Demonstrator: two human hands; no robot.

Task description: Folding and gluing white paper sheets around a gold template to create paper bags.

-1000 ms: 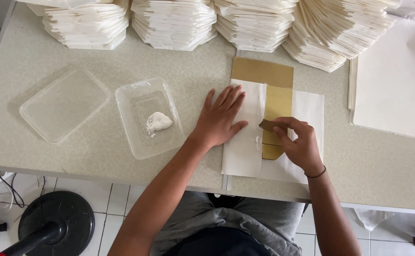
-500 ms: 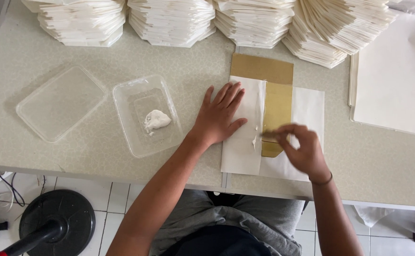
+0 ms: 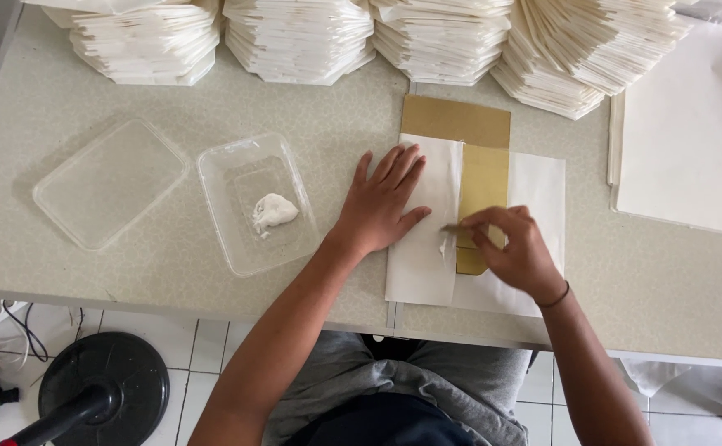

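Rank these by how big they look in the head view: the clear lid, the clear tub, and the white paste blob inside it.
1. clear lid and clear tub: look alike, no ranking.
2. white paste blob: smallest.

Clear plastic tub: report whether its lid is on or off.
Off. The clear plastic tub stands open holding white paste; its lid lies beside it.

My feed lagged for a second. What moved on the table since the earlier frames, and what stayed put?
The right hand slid its thin stick left, from over the gold card to the edge of the white sheet, where a white smear shows. The left hand stayed flat on that sheet. The tub with white paste, the lid and the paper stacks did not move.
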